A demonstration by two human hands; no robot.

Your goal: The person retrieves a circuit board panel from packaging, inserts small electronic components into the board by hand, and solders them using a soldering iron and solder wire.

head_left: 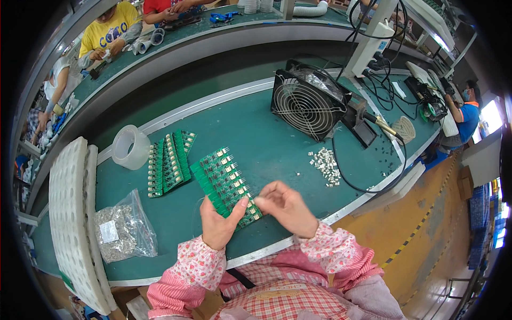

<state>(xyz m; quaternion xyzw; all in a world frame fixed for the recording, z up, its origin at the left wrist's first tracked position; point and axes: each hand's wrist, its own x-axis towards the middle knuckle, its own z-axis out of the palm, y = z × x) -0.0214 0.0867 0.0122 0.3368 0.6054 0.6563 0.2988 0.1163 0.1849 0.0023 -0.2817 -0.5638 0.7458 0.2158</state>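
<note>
Wears a red-checked apron (256,309) and pink striped sleeves (173,293) with strawberry-print cuffs (200,265). Grips the lower end of a green circuit-board panel (221,178) in the left hand (217,223), thumb on the upper face, closed around the edge. Holds it slantwise over the green bench top (256,138), just ahead of the body. Poises the right hand (288,207) at the panel's near right edge, thumb and forefinger nearly together, beside its row of white parts (234,176). Cannot tell, with the blur there, of any small piece between those fingertips.

Has a clear bag of small parts (133,229) to the left, next to dimpled white foam trays (72,213). Has loose white pieces (324,166) piled to the right of the panel, and overlapping green boards (170,162) to its left, near a clear tape roll (130,148). Faces, farther off, a black fan (306,106) with a soldering iron (381,125) to its right. Shares the room with a yellow-shirted person (112,26) across the gap and a blue-shirted person (468,122) at far right.
</note>
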